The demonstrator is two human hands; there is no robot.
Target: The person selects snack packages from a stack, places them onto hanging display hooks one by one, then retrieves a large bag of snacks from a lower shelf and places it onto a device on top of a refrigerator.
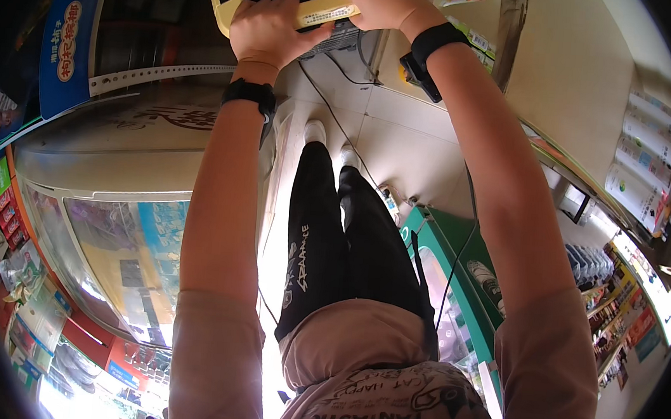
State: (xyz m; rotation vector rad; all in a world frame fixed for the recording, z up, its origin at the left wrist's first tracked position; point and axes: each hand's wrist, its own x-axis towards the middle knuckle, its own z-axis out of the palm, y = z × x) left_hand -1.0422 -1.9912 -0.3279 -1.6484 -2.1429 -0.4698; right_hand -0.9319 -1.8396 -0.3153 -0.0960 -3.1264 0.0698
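Note:
At the top of the view, my left hand [272,30] grips the near edge of a pale yellow frame [326,11] around a dark panel; what the object is cannot be told. My right hand [385,4] holds the same edge farther right, its fingertips curled on the yellow rim. The rim bears small writing. Both wrists wear black bands, and a small dark device [419,77] hangs at the right one. Beneath the frame, a grey ribbed thing [337,39] shows in part. The far side of the frame is cut off by the picture's edge.
A white chest freezer [111,164] with a glass top stands left, beside a blue printed sign [70,39]. Black cables [333,111] cross the tiled floor near a power strip [390,203]. A green-framed cabinet [454,264] is at right, with stocked shelves [613,328] beyond.

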